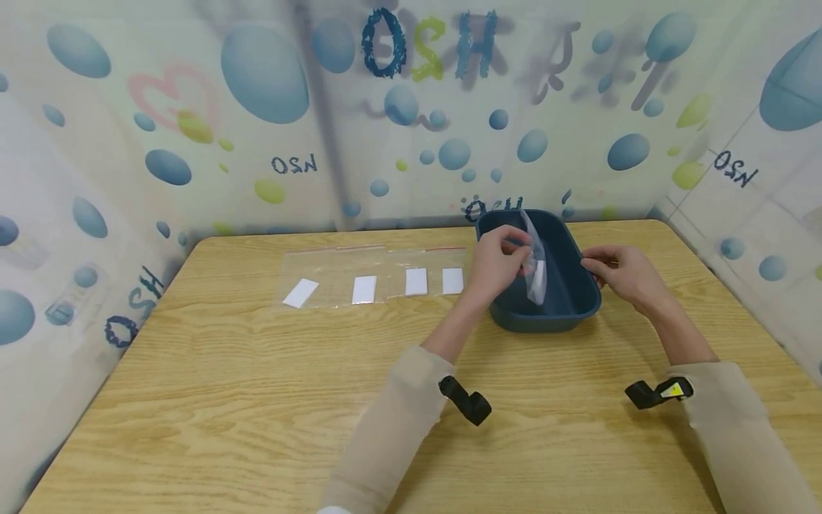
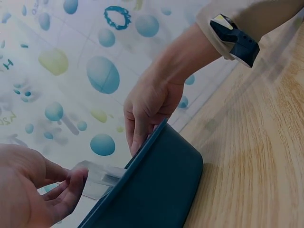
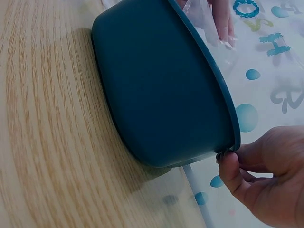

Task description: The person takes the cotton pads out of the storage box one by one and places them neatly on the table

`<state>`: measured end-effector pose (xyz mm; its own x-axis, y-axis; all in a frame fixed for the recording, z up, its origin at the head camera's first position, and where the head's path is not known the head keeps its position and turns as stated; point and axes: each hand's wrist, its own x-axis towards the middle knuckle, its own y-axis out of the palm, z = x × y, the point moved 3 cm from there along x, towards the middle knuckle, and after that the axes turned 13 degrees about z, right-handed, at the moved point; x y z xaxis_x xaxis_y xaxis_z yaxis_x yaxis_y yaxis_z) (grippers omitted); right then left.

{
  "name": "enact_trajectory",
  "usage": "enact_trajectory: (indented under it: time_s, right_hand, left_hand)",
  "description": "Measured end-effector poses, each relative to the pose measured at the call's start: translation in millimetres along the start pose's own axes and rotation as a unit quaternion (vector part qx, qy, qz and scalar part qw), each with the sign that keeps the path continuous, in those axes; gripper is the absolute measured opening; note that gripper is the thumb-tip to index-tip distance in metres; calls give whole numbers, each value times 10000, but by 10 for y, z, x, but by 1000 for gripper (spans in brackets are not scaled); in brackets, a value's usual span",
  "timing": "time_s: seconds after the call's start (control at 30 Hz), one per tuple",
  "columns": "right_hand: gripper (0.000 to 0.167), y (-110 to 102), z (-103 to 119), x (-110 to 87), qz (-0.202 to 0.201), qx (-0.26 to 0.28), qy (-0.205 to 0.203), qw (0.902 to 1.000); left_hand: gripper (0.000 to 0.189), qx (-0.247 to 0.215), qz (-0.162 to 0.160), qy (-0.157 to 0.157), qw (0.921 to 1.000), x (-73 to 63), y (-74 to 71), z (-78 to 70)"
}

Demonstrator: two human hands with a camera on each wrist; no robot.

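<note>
A clear plastic zip bag (image 1: 536,275) with a white piece inside hangs upright in the dark blue bin (image 1: 546,323). My left hand (image 1: 497,263) pinches this bag between thumb and fingers, over the bin's left side. In the left wrist view the bag (image 2: 97,178) dips past the rim. My right hand (image 1: 619,271) grips the bin's right rim; in the right wrist view its thumb and fingertips (image 3: 229,166) pinch the edge. Whatever lies at the bin's bottom behind the bag is partly hidden.
Left of the bin, two clear zip bags (image 1: 334,291) (image 1: 428,261) lie flat on the wooden table (image 1: 257,400), with several white cards (image 1: 364,290) in them. A patterned curtain (image 1: 411,178) hangs right behind the table's far edge.
</note>
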<state>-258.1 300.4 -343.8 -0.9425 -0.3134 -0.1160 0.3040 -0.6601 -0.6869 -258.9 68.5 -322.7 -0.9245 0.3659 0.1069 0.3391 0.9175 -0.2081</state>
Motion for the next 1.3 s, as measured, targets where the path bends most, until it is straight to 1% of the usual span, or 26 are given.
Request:
enact_trajectory:
  time_s: [0.3, 0.53, 0.67, 0.77, 1.3]
  right_hand:
    - [42, 4, 5, -16, -45, -13, 43, 10000]
    - [42, 4, 16, -29, -14, 6, 43, 10000]
    - [43, 2, 17, -26, 14, 19, 64, 10000]
    - [43, 1, 14, -23, 19, 19, 70, 10000]
    - [42, 7, -1, -11, -3, 52, 14, 10000]
  left_hand:
    - [7, -40, 28, -27, 10000, -88, -95, -63]
    - [10, -167, 193, 128, 9996, -153, -194, -104]
    - [12, -317, 213, 214, 9990, -200, -268, -144]
    - [13, -347, 214, 236, 9989, -242, -316, -168]
    - [11, -288, 276, 273, 9988, -410, -488, -133]
